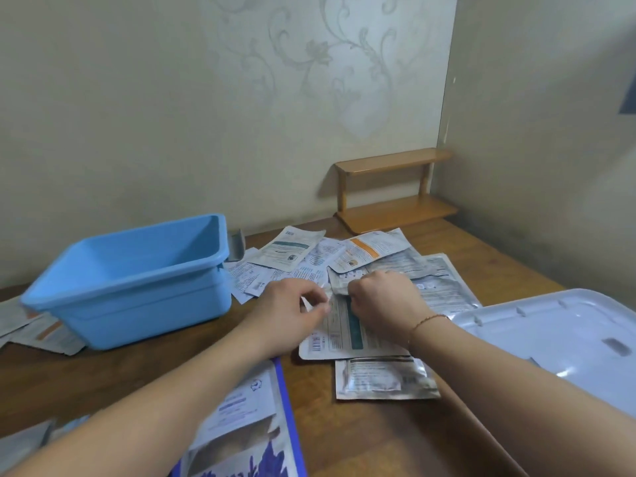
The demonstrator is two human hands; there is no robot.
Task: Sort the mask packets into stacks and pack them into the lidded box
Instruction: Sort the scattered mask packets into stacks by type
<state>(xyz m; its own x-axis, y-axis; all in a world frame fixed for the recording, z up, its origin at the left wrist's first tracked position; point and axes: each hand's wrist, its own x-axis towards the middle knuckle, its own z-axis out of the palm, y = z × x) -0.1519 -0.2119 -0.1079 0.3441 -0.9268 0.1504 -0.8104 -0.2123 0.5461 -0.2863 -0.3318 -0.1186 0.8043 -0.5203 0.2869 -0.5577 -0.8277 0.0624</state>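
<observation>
Two hands at work over scattered mask packets (375,266) on a wooden table (361,432). Left hand (289,309) pinching the edge of a teal-striped packet (347,333), thumb against fingertips. Right hand (382,299) curled, knuckles up, gripping the corner of a silver packet (339,282) (bracelet at the wrist). More packets fanned out behind; a foil packet (385,378) just nearer; a blue-edged packet (251,418) under the left forearm. Blue box (137,284) standing open at left, nothing visible inside. White lid (557,335) lying at right, apart from the box. Small wooden shelf (395,191) in the far corner.
</observation>
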